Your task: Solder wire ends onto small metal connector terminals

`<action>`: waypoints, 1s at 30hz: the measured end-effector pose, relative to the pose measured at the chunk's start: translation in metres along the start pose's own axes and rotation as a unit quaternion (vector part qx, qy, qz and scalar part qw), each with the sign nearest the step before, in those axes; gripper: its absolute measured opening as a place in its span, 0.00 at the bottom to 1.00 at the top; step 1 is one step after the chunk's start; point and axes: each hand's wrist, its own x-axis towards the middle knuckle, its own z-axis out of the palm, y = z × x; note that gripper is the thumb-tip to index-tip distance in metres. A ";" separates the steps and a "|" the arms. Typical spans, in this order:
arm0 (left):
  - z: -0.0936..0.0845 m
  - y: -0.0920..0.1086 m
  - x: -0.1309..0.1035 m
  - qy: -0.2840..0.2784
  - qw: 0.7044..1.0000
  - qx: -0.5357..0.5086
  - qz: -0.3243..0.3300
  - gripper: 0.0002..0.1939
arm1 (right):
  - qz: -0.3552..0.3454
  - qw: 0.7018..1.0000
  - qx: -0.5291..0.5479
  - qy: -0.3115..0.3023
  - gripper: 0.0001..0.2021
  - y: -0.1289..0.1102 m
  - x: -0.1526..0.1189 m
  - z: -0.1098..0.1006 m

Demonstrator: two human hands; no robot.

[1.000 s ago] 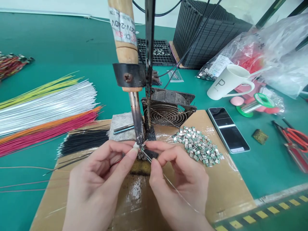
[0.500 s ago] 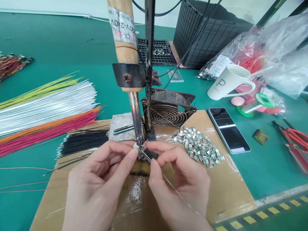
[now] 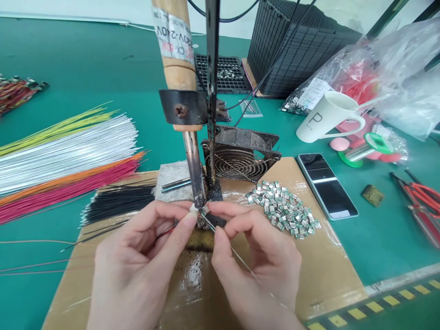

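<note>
My left hand (image 3: pixel 144 261) pinches a thin red wire (image 3: pixel 167 232) with a small white end, just below the tip of a soldering iron (image 3: pixel 196 183). In my right hand (image 3: pixel 257 256), thumb and fingers grip a thin strand of solder wire (image 3: pixel 246 266) that trails down over the palm. Beside the right fingertips a small metal connector (image 3: pixel 205 210) touches or nearly touches the iron's tip. The fingertips of both hands almost meet there. Under them lies a yellowish sponge (image 3: pixel 199 240), partly hidden.
Small connectors (image 3: pixel 283 208) lie heaped on the brown board (image 3: pixel 323 275), beside a phone (image 3: pixel 327 185). Behind stand a fan (image 3: pixel 242 153), a mug (image 3: pixel 326 117) and black trays (image 3: pixel 295 48). Wire bundles (image 3: pixel 68 151) lie left; pliers (image 3: pixel 421 201) lie right.
The soldering iron appears shifted very slightly left. Both hands hold nearly the same pose and place.
</note>
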 end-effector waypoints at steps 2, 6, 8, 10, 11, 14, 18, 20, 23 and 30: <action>0.000 0.000 -0.001 0.001 1.000 -0.003 -0.002 0.07 | 0.002 1.000 -0.002 -0.001 0.15 0.000 0.000 0.000; 0.000 0.000 -0.002 0.006 1.000 -0.003 -0.006 0.08 | -0.002 1.000 -0.001 0.007 0.15 -0.001 -0.001 0.000; 0.000 0.000 -0.002 0.007 1.000 -0.002 -0.005 0.08 | -0.001 1.000 -0.002 0.010 0.15 -0.001 -0.001 0.001; 0.001 0.000 -0.001 0.004 1.000 -0.004 -0.005 0.07 | 0.000 1.000 -0.003 0.009 0.15 -0.001 -0.001 0.001; 0.001 0.000 0.000 0.003 1.000 -0.007 -0.005 0.07 | -0.001 1.000 -0.002 0.007 0.15 0.000 -0.001 0.000; 0.001 -0.001 0.000 0.004 1.000 -0.013 -0.007 0.07 | -0.001 1.000 0.003 0.007 0.14 0.000 0.000 0.000; 0.000 -0.001 -0.001 0.005 1.000 -0.008 -0.003 0.07 | 0.004 1.000 0.007 0.005 0.14 -0.001 -0.001 0.001; 0.000 -0.001 -0.001 0.005 1.000 -0.009 -0.007 0.07 | 0.006 1.000 0.005 0.002 0.14 -0.001 -0.001 0.001; 0.001 0.001 0.001 -0.002 1.000 -0.017 -0.017 0.07 | 0.006 1.000 0.003 -0.002 0.15 0.000 -0.002 0.000; 0.001 0.001 0.001 0.002 1.000 -0.011 -0.014 0.07 | 0.006 1.000 0.008 -0.005 0.14 0.000 -0.002 -0.001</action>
